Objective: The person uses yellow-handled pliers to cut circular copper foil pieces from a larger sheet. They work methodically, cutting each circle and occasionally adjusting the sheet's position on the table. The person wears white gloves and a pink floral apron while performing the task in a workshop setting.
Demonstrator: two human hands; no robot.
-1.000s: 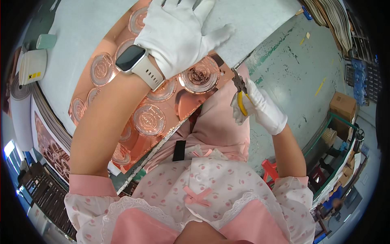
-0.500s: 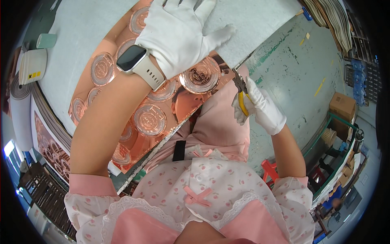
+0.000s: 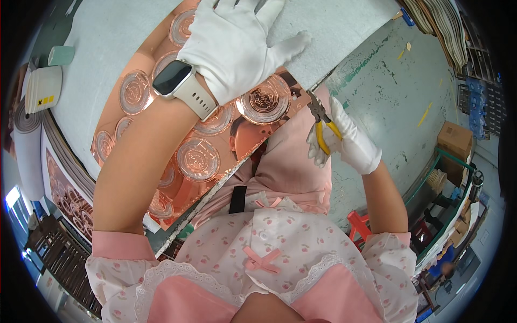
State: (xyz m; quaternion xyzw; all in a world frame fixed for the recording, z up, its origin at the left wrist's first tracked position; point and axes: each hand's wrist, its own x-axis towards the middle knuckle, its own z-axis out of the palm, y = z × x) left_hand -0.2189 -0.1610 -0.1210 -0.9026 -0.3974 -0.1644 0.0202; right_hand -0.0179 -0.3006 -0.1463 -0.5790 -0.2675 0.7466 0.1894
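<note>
A shiny copper-coloured sheet (image 3: 161,129) with raised round medallions lies on a table covered in pale felt. My left hand (image 3: 234,48), in a white glove with a watch at the wrist, rests flat across it, fingers spread. A large medallion (image 3: 264,100) shows just below that palm. Over the sheet's right corner, beside the table edge, my right hand (image 3: 353,141), gloved too, grips pliers (image 3: 323,126) with yellow handles. Their dark jaws point up toward the corner and look slightly parted; whether they touch the sheet I cannot tell.
The felt-covered table (image 3: 344,27) ends in a worn edge close to my lap. A green-framed cart (image 3: 431,199) and a cardboard box (image 3: 454,137) stand at the right, near a red stool (image 3: 358,223). Rolled material (image 3: 27,134) and a pale green cup (image 3: 61,55) are at the left.
My right hand has turned slightly, and the pliers' yellow handles have spread apart. The left hand has barely moved on the copper-coloured sheet.
</note>
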